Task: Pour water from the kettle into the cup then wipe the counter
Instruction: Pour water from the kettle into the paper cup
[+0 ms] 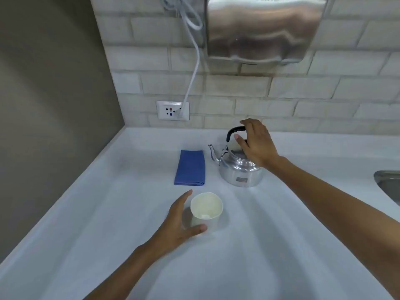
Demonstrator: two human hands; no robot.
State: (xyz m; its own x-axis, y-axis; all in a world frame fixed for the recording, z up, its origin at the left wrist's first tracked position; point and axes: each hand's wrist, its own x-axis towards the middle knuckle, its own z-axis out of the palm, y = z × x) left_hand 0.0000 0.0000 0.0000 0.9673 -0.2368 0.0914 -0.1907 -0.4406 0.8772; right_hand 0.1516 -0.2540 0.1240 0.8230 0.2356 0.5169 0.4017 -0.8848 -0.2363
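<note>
right hand (257, 144): fingers curled at the black handle of the steel kettle (239, 167), far right on counter (249, 245) | left hand (179, 219): spread wide, cupping white cup (206, 210), near | blue cloth (190, 167): folded, left of kettle

left hand (180, 221) spread, right hand (256, 142) curled

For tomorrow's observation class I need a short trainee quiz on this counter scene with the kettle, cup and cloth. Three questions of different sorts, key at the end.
1. True or false: the kettle stands on the counter.
2. Which thing lies directly left of the kettle? A) folded blue cloth B) sponge C) plate
3. Fill in: the right hand is at the kettle's black ____.

Key:
1. True.
2. A.
3. Handle. The left hand, open, cups the white cup.
</note>
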